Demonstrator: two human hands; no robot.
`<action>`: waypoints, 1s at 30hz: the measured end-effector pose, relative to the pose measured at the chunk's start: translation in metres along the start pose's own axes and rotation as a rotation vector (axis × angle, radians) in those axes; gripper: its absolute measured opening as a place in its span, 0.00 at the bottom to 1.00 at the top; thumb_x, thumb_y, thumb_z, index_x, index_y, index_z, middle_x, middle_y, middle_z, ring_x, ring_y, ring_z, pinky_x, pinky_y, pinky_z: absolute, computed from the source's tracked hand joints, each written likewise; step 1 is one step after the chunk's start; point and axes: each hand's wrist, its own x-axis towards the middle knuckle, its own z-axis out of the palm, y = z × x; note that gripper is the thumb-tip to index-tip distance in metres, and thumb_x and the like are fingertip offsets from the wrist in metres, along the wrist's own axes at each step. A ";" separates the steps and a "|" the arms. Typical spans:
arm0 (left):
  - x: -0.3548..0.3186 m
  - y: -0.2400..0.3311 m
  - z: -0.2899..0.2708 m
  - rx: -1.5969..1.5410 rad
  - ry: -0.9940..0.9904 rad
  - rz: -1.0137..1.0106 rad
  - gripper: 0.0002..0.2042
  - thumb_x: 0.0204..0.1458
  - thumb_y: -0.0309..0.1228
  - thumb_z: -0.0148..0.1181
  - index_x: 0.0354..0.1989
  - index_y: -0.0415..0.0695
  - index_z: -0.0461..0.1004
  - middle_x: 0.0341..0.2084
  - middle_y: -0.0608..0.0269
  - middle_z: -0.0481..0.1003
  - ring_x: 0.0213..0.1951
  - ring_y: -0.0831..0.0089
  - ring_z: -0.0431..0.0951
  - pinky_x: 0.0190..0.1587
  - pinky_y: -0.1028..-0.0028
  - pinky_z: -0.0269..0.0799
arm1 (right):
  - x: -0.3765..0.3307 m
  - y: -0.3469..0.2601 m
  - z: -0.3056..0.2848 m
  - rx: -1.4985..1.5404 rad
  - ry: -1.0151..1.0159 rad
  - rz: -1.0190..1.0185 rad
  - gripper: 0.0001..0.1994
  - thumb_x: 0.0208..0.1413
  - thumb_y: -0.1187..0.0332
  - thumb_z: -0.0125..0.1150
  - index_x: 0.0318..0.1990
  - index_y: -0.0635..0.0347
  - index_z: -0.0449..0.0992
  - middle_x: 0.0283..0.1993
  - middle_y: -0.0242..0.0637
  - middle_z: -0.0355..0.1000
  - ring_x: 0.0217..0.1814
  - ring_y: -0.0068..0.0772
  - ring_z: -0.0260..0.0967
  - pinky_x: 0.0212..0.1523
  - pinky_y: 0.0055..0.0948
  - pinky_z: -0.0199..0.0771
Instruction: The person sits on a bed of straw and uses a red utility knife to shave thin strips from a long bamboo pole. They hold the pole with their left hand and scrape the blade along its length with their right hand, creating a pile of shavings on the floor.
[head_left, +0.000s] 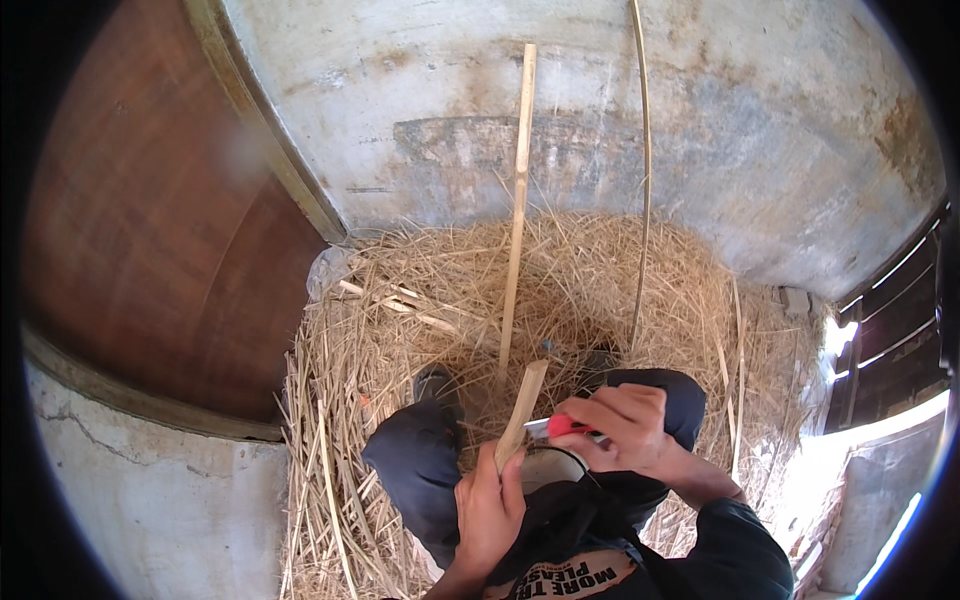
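Note:
My left hand [490,507] is wrapped round a pale strip of split wood or bamboo [524,408], which tilts up and slightly right above my lap. In my right hand [622,428] is a red-handled utility knife [566,425]. Its short metal blade [537,430] points left and lies at or very near the strip's right side; whether it cuts in cannot be made out. My fingers hide much of the knife's handle and the strip's lower end.
A long pale stick [520,180] and a thinner rod [645,150] stand against the stained wall [750,130]. Straw-like shavings [590,270] cover the floor round my knees. A brown door panel [150,220] is on the left, dark slats [890,320] on the right.

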 end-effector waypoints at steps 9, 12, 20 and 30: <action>-0.001 -0.002 0.008 0.016 0.015 0.042 0.12 0.70 0.26 0.56 0.57 0.36 0.70 0.30 0.36 0.79 0.32 0.35 0.82 0.34 0.48 0.75 | -0.007 -0.007 0.017 0.024 0.002 -0.034 0.19 0.47 0.52 0.82 0.42 0.51 0.86 0.22 0.21 0.69 0.17 0.22 0.67 0.19 0.23 0.64; 0.000 -0.005 0.009 0.046 0.023 0.059 0.12 0.70 0.26 0.56 0.58 0.35 0.70 0.29 0.35 0.79 0.32 0.35 0.82 0.34 0.47 0.75 | -0.005 -0.008 0.015 -0.007 -0.012 -0.020 0.19 0.47 0.52 0.82 0.43 0.50 0.86 0.22 0.21 0.69 0.17 0.22 0.67 0.19 0.23 0.64; 0.000 0.001 0.010 0.092 0.038 0.076 0.11 0.70 0.26 0.56 0.56 0.36 0.70 0.27 0.36 0.79 0.31 0.35 0.82 0.33 0.46 0.75 | 0.003 -0.007 0.009 -0.054 0.017 -0.015 0.16 0.49 0.54 0.81 0.41 0.50 0.86 0.22 0.22 0.69 0.18 0.23 0.68 0.19 0.24 0.64; -0.015 -0.008 0.012 0.096 -0.050 -0.015 0.08 0.71 0.27 0.55 0.53 0.38 0.72 0.25 0.41 0.78 0.28 0.38 0.81 0.32 0.50 0.74 | 0.039 0.035 -0.036 -0.064 0.291 0.162 0.09 0.56 0.60 0.79 0.39 0.52 0.88 0.25 0.26 0.77 0.19 0.21 0.71 0.21 0.27 0.70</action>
